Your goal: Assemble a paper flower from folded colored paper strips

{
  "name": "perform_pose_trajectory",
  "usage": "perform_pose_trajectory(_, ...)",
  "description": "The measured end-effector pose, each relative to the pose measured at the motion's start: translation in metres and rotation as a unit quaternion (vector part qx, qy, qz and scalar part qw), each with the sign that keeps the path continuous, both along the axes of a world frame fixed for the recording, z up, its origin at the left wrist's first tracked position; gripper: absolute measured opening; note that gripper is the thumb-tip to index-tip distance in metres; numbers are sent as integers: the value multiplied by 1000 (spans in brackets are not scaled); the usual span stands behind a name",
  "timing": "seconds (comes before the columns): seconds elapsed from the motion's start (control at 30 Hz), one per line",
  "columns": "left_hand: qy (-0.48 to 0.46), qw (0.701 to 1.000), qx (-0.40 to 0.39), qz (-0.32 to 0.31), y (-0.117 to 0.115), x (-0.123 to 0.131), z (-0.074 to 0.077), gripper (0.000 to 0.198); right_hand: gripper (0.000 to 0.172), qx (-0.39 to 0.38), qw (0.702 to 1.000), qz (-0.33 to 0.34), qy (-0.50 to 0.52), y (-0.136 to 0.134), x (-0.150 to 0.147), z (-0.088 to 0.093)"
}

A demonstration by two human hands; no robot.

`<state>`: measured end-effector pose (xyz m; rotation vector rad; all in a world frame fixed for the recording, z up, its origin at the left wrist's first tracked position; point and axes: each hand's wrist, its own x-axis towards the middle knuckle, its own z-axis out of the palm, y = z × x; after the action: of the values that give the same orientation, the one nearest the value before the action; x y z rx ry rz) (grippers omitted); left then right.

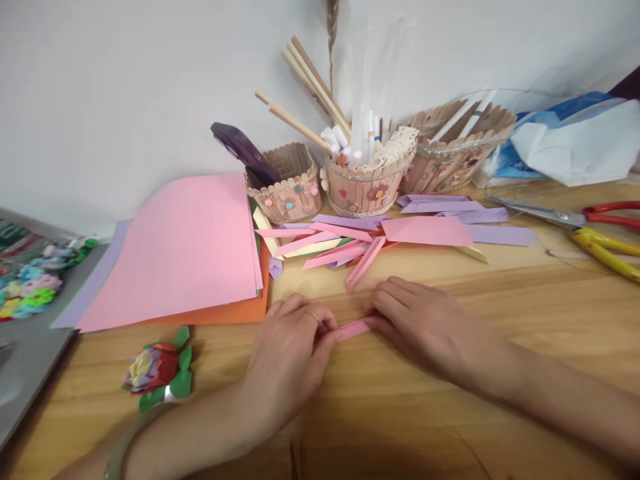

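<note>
A narrow folded strip of pink paper (354, 329) stretches between my two hands, just over the wooden table. My left hand (295, 340), with a ring on one finger, pinches its left end. The right end is pinched by my right hand (415, 320), whose fingers cover that part of the strip. Beyond the hands lies a loose pile of pink, purple and other coloured paper strips (345, 250). A wider pink paper piece (427, 231) rests on top of that pile. Left of my left hand is a paper flower (155, 368) with green leaves.
Coloured paper sheets (185, 253) are stacked at the left, beside a grey surface (30, 373). Decorated stick baskets (370, 187) line the wall, one holding a dark phone (243, 150). Scissors (565, 217) and yellow-handled pliers (607, 250) lie at the right, near a plastic bag (575, 143).
</note>
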<state>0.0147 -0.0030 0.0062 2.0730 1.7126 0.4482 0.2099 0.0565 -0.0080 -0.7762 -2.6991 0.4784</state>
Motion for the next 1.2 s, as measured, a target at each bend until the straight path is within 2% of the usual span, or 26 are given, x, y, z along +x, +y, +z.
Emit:
perform_pose_trajectory(0.23,26,1000,-10,-5,2,2,0,9,14,51,998,-36,-5,1,-3,-4)
perform_pose_trajectory(0.4,36,998,17,-54,1,3,-3,9,14,21,998,-51,5,5,-4,-4)
perform_pose_trajectory(0.57,44,997,27,-57,2,3,-6,13,15,13,999,-34,38,5,-2,-3)
perform_pose_trajectory(0.77,-36,998,36,-45,5,2,-9,11,19,-1,998,28,53,4,1,1)
perform_pose_trajectory(0.87,-59,997,38,-41,4,2,-8,9,25,-16,997,30,73,2,2,2)
perform_pose_trajectory(0.93,-73,993,68,-67,4,2,-9,8,24,-27,995,25,91,0,2,3)
perform_pose_trajectory(1.07,-110,968,176,-140,4,3,-12,9,22,-20,992,33,116,-4,3,6)
perform_pose_trajectory(1.2,-127,962,195,-142,3,4,-12,14,19,29,991,52,119,-7,2,7)
